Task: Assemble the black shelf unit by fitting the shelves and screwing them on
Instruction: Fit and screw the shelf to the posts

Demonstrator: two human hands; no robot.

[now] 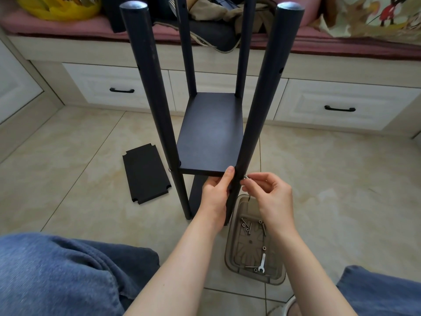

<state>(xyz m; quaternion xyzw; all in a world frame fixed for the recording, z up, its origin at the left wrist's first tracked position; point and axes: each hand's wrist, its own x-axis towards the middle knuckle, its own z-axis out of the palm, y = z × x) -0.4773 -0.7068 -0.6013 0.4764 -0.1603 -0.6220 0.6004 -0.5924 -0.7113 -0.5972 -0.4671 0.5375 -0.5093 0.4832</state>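
Observation:
The black shelf unit stands upright on the tiled floor, with several round black posts and a black shelf (211, 133) fitted between them. My left hand (216, 192) grips the shelf's near right corner, thumb on its front edge, by the near right post (262, 106). My right hand (271, 195) pinches a silver screw (246, 177) against the outer side of that post at shelf height. A second screw head (170, 169) shows on the near left post (155, 92). A loose black shelf (145, 173) with notched corners lies flat on the floor to the left.
A clear plastic tray (232, 254) by my right forearm holds several screws and a small white wrench (262, 263). White drawers (118, 87) and a cushioned bench run along the back. My knees in blue jeans fill the lower corners.

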